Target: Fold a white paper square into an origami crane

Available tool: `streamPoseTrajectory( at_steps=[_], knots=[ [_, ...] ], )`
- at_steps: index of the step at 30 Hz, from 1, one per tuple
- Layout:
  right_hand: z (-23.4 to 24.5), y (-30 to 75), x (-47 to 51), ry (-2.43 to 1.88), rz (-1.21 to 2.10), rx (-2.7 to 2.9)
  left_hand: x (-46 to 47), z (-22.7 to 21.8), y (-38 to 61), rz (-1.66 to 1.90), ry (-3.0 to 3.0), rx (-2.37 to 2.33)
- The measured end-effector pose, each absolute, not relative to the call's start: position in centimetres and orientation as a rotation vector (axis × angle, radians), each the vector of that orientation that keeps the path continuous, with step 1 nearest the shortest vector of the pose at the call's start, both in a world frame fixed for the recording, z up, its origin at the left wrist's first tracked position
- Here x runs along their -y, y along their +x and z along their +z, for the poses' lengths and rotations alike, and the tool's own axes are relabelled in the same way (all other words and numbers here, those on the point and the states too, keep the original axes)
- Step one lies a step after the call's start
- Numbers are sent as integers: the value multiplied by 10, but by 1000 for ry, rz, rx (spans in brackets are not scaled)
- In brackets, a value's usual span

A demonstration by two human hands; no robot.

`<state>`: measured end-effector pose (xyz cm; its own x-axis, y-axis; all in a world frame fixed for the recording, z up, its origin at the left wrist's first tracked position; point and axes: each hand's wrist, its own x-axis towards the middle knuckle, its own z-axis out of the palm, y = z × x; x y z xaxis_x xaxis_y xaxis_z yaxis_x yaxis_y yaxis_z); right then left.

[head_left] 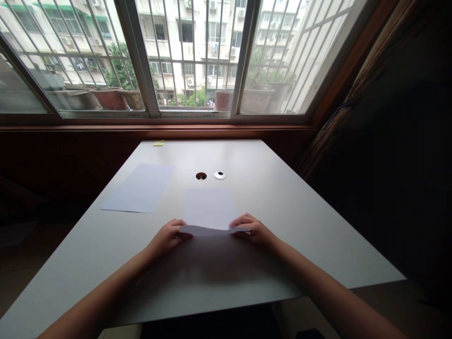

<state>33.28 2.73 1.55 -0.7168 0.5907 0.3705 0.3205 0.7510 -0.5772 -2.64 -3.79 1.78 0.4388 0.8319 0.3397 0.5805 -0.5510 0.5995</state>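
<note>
A white sheet of paper [210, 205] lies on the table in front of me, its near edge lifted and bent up toward me. My left hand [172, 234] grips the left end of that raised edge, fingers above and thumb side below. At the right end, my right hand [252, 230] pinches the same edge in a like way. Between the hands the lifted strip sags slightly and shows its shaded underside. Some fingertips are hidden behind the paper.
Several more white sheets [139, 188] lie flat at the left of the white table [300, 226]. Toward the back are a round hole [201, 176] and a round silver cover [219, 175]. A yellow sticky note [158, 143] lies by the far edge, below a barred window.
</note>
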Motion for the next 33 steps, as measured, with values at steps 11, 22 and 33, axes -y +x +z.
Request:
streamPoseTrajectory(
  at_steps=[11, 22, 33],
  knots=[
    [33, 319, -45, -1143, 1240, 2035, 26, 20, -13, 909, 1785, -1674],
    [47, 318, -50, -1395, 1548, 1810, 34, 34, 19, 1239, 2836, -1600],
    [58, 324, -52, -1338, 1938, 1508, 8, 31, 29, 942, 3111, -1262]
  ],
)
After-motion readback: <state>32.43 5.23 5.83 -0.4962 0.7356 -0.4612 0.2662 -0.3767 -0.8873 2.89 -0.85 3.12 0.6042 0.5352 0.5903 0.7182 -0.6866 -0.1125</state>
